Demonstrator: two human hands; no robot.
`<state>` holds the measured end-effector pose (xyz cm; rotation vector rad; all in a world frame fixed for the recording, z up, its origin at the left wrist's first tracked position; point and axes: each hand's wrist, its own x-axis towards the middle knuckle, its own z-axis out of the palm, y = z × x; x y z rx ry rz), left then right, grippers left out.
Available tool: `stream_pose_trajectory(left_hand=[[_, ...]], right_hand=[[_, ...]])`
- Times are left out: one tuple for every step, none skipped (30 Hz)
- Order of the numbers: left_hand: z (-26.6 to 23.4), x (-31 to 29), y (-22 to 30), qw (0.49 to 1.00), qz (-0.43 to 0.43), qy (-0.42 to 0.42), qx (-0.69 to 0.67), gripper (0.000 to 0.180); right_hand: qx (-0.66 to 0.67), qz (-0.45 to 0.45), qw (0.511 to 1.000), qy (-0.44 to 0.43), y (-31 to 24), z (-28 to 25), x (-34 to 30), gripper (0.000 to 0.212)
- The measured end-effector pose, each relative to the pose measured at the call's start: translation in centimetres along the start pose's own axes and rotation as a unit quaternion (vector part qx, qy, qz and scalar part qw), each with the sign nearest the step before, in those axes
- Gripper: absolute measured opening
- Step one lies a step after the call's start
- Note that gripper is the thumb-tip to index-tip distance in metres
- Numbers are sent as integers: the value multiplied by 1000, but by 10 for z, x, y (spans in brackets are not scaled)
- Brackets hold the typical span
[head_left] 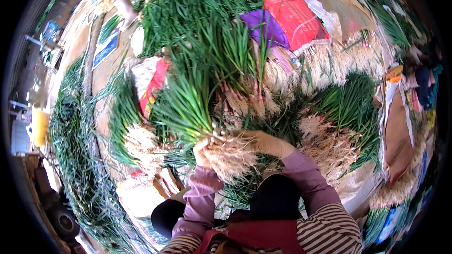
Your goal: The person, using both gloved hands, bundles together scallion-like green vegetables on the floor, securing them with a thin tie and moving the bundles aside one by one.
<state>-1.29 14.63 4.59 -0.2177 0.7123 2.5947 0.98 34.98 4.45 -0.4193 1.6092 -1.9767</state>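
Observation:
Just in front of my knees, I hold a bunch of green garlic (195,108), its long green leaves pointing away and its pale stringy roots towards me. My left hand (202,154) is closed round the root end from the left. From the right, my right hand (263,142) grips the same bunch near the stem bases, its fingertips partly hidden by roots and stems. Beyond the bunch, loose green garlic stalks (235,56) with pinkish bases lean on a larger pile. A root-ended bundle (141,141) lies to the left, and another bundle (329,141) lies to the right.
A large heap of green leaves (188,9) covers the far middle. Red sacking (294,21) and purple sacking (266,28) lie over rooted bundles. A brown sack (398,134) stands at the right. Leaf scraps (80,160) run along the left. Another person's boot (126,11) shows at the far left.

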Motion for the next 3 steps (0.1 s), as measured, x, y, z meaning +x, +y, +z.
stream_pose_trajectory(left_hand=[[12, 0, 3, 1000, -1, 25, -10, 46], [11, 8, 6, 999, -24, -1, -30, 46], [11, -5, 19, 1000, 8, 6, -25, 46]], right_hand=[[18, -5, 996, -86, 34, 1, 3, 70], [-77, -68, 992, -77, 62, 3, 15, 67], [-79, -78, 988, -108, 57, 12, 29, 67]])
